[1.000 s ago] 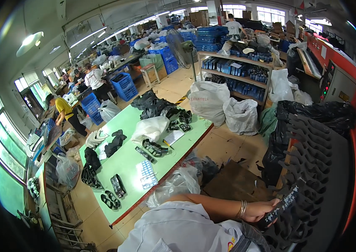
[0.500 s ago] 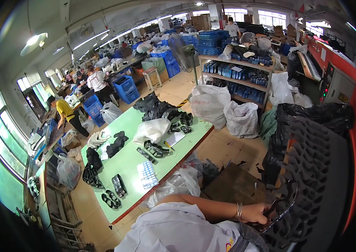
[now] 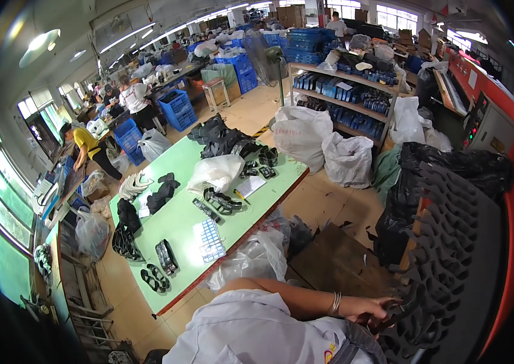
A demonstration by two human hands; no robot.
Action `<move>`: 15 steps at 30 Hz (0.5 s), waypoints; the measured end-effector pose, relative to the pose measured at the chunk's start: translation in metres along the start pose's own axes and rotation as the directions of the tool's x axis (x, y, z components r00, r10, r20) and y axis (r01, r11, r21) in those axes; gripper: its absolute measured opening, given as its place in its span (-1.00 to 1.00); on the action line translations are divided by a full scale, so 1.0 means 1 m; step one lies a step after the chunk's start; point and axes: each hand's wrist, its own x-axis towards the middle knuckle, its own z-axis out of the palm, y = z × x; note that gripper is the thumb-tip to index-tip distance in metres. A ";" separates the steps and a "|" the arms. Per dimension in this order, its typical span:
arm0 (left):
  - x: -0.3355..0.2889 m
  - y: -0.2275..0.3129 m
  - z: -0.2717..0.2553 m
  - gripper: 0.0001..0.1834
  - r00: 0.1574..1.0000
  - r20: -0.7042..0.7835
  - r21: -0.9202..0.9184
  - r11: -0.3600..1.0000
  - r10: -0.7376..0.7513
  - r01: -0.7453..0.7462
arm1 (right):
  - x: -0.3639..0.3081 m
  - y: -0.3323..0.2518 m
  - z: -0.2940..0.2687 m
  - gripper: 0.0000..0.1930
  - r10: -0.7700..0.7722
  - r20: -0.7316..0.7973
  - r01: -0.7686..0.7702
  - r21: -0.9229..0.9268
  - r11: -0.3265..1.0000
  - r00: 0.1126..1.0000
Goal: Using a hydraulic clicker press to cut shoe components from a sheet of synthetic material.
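Observation:
My left hand [image 3: 366, 308], with thin bangles at the wrist, reaches right from a white sleeve. Its fingers are closed around a dark, thin strap-like piece [image 3: 380, 325], partly hidden by the hand and blurred. Right beside the fingers, rows of dark curved pieces [image 3: 445, 242] lie closely set on a flat black surface [image 3: 486, 255] along a red machine. Some pieces near the hand overlap it in the view, so I cannot tell exactly where the held one ends. My right hand is out of view.
A green table [image 3: 190, 233] with black sandal straps [image 3: 155, 277] and a white plastic bag [image 3: 214, 173] stands to the left. White sacks [image 3: 302, 136], a black plastic sheet [image 3: 451, 167] and a shelf [image 3: 345, 103] are ahead. Brown cardboard [image 3: 335, 255] lies on the floor. A person in yellow [image 3: 87, 145] works far left.
My left hand has drawn slightly left. The long curved strap with a pale edge, earlier held out beyond my fingers, no longer shows clearly. The whole view has shifted a little.

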 end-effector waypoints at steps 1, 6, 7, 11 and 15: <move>-0.001 0.006 0.002 -0.26 0.998 -0.039 -0.093 0.995 -0.047 0.044 | -0.007 0.002 -0.002 -0.77 0.031 -0.004 -0.031 0.005 1.000 1.000; 0.001 0.017 -0.006 -0.41 0.987 -0.158 -0.085 0.996 -0.010 -0.004 | -0.044 0.008 -0.012 -0.75 0.192 -0.096 -0.189 0.032 0.981 0.977; 0.003 0.022 -0.007 -0.40 0.980 -0.195 -0.037 0.998 0.047 -0.055 | -0.054 0.009 -0.017 -0.75 0.225 -0.131 -0.223 0.035 0.974 0.965; 0.015 0.061 -0.003 -0.35 0.961 -0.268 0.106 0.993 0.072 -0.045 | -0.098 -0.001 -0.021 -0.74 0.356 -0.338 -0.355 0.065 0.933 0.872; 0.060 0.083 -0.013 -0.38 0.974 -0.141 0.138 0.978 0.175 -0.156 | -0.124 -0.019 -0.009 -0.72 0.461 -0.451 -0.456 0.129 0.881 0.764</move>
